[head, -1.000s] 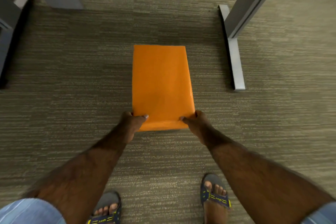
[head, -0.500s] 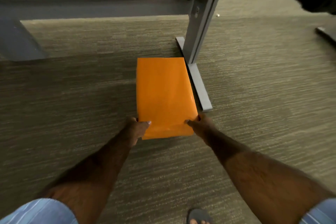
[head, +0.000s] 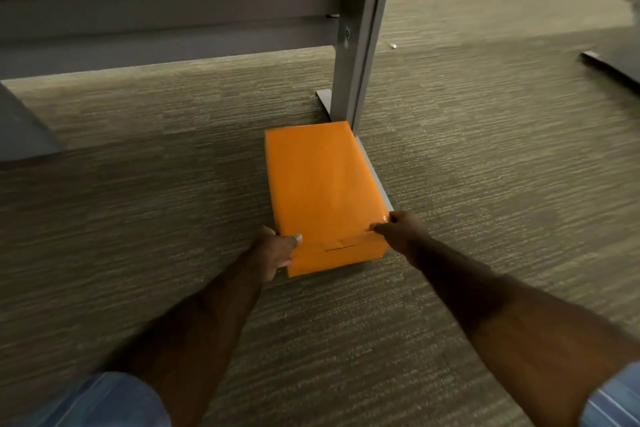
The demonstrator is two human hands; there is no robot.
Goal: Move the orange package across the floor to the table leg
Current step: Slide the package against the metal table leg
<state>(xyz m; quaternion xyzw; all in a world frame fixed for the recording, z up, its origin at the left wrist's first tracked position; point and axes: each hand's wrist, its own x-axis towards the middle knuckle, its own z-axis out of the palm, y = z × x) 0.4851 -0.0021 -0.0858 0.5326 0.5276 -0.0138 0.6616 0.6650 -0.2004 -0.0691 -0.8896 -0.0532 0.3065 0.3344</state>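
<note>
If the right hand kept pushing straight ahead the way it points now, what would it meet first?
The right hand already grips the near right corner of the orange package. Going straight on, it would probably ride along the grey foot rail toward the upright table leg; depth is hard to judge.

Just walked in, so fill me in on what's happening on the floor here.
A person is crouched over the carpet with both hands on an orange package. The left hand holds its near left corner and the right hand its near right corner. The package lies flat, its right edge along the grey foot of the table leg and its far corner at the upright.
</note>
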